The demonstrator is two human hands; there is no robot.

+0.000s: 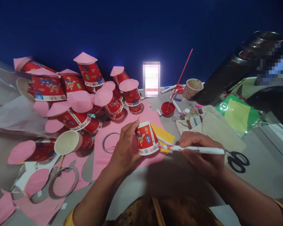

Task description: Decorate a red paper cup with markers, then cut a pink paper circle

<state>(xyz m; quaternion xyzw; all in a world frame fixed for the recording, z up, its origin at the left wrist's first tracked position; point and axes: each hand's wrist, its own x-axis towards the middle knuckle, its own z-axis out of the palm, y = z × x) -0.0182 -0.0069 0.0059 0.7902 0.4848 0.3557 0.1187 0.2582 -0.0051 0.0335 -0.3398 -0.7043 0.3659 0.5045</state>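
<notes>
My left hand [124,147] is closed around a red printed paper cup [146,138], held upside down on a pink paper sheet [122,138]. My right hand [199,152] grips a white marker pen [193,149] laid sideways, its tip touching the cup's lower rim. A yellow paper piece [165,135] lies just behind the cup.
A heap of red cups capped with pink paper discs [85,94] fills the back left. A tape ring [63,182] and pink scraps lie front left. Black-handled scissors [238,160], a red paint pot [167,109] with a stick, a patterned cup [192,88] and green bagged paper [238,114] sit right.
</notes>
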